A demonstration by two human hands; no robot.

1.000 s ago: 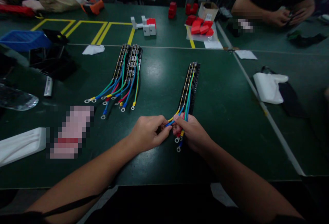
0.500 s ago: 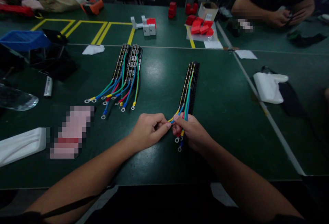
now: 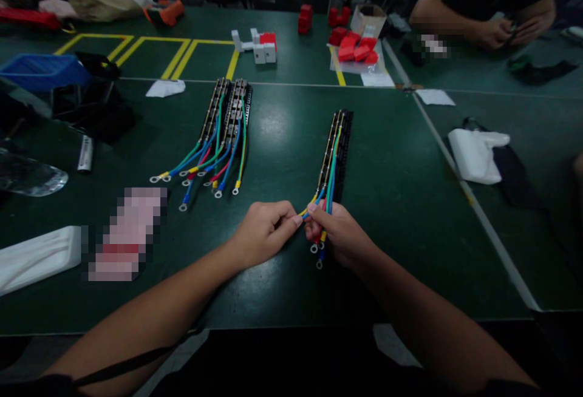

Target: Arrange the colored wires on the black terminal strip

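Note:
On the green table lies a black terminal strip [image 3: 336, 148] with brass-coloured rails and coloured wires running off its near end. My right hand [image 3: 344, 233] is closed round these wires [image 3: 330, 187]; their ring lugs [image 3: 319, 254] stick out below its fingers. Left of it, my left hand [image 3: 266, 233] pinches the end of a yellow wire [image 3: 308, 206], close to the right fingertips. That wire's tip is hidden in the fingers. Two similar wired strips [image 3: 225, 111] lie side by side farther left, with ring lugs on their loose wire ends.
Red plastic parts [image 3: 359, 48] lie on a bag near a cardboard box [image 3: 368, 20]. A blue tray [image 3: 45, 70], a marker-like white tube [image 3: 85, 154] and a white case [image 3: 40, 257] are at left. A white object [image 3: 478, 154] is at right. Another person's hands [image 3: 514, 33] work across the table.
Both my hands keep nearly the same place and grip. The wires and their lugs have shifted only very slightly.

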